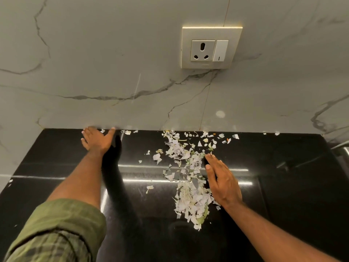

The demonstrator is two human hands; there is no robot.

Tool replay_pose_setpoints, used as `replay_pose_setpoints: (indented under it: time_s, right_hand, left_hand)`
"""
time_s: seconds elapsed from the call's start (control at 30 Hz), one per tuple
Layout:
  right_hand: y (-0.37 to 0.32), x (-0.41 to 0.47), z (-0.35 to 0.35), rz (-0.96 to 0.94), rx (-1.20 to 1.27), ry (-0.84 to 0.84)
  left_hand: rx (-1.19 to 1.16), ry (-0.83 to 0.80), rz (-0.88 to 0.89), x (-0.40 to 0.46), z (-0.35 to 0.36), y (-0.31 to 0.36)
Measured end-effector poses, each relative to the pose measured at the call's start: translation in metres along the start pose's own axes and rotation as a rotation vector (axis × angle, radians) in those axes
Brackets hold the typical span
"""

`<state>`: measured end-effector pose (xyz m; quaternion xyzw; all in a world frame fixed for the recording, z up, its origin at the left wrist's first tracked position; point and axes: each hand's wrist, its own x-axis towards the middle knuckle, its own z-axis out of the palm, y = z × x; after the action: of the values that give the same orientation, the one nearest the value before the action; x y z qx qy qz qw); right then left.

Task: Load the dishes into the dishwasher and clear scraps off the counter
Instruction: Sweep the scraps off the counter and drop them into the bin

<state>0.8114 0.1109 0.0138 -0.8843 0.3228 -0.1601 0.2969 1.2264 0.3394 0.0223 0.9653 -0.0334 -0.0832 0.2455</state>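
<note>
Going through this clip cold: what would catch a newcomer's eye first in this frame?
First, the pale scraps strewn in a long band down the middle of the glossy black counter, thickest near the front. Next, the two flat open hands: the right hand lies edge-on against the band's right side, and the left hand reaches to the back left by the wall. Above, a socket stands out on the marble wall.
</note>
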Motion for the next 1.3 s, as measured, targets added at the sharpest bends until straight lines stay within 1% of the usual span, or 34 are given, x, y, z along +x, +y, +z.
replay_pose_setpoints:
  time_s: [0.07,0.17,0.27,0.33,0.4,0.5,0.57,0.63,0.67,0.73,0.77,0.83,0.9,0.97,1.03,1.13,1.2,1.3]
  right_hand:
    - [0.001,0.0,0.001,-0.002,0.004,0.0]
    - [0.003,0.0,0.0,-0.011,0.016,-0.001]
    - [0.001,0.0,-0.001,-0.016,0.033,-0.007]
    - [-0.001,0.0,-0.002,-0.006,0.038,-0.008]
    - [-0.004,-0.002,-0.004,0.01,0.056,-0.011]
    - [-0.009,-0.005,-0.008,0.015,0.095,-0.018]
    - [-0.005,-0.006,-0.009,0.012,0.115,-0.029]
    - [0.0,-0.006,-0.011,0.017,0.161,-0.042]
    - [0.002,-0.005,-0.012,0.018,0.21,-0.05]
    - [0.002,0.002,-0.018,0.02,0.315,-0.072]
    - [0.006,0.008,-0.023,0.025,0.316,-0.069]
    - [0.022,0.029,-0.034,0.079,0.194,-0.035]
    - [0.041,0.057,-0.046,0.197,0.067,0.0]
    - [0.051,0.081,-0.053,0.292,0.013,0.006]
    - [0.047,0.098,-0.05,0.306,-0.038,-0.024]
    - [0.029,0.101,-0.033,0.235,-0.104,-0.08]
    - [0.017,0.09,-0.019,0.083,-0.135,-0.134]
    - [0.002,0.066,-0.004,-0.187,-0.159,-0.265]
  left_hand:
    - [0.059,0.026,0.09,-0.008,0.014,0.0]
    - [0.153,0.03,0.322,-0.037,0.029,-0.005]
    - [0.104,-0.056,0.579,-0.088,0.037,0.007]
    - [0.094,-0.14,0.708,-0.125,0.043,0.019]
    - [0.074,-0.212,0.784,-0.157,0.049,0.029]
    - [0.002,-0.28,0.845,-0.205,0.057,0.047]
    - [-0.072,-0.34,0.821,-0.234,0.063,0.056]
    - [-0.217,-0.381,0.735,-0.248,0.068,0.056]
    - [-0.327,-0.361,0.682,-0.249,0.068,0.055]
    - [-0.531,-0.241,0.558,-0.244,0.067,0.05]
    - [-0.587,-0.189,0.511,-0.243,0.065,0.051]
    - [-0.595,-0.149,0.482,-0.244,0.064,0.055]
    - [-0.541,-0.144,0.497,-0.247,0.067,0.058]
    - [-0.526,-0.132,0.494,-0.246,0.069,0.058]
    - [-0.523,-0.113,0.487,-0.244,0.068,0.059]
    - [-0.526,-0.117,0.489,-0.245,0.067,0.061]
    - [-0.535,-0.123,0.484,-0.246,0.065,0.062]
    - [-0.542,-0.119,0.482,-0.245,0.063,0.063]
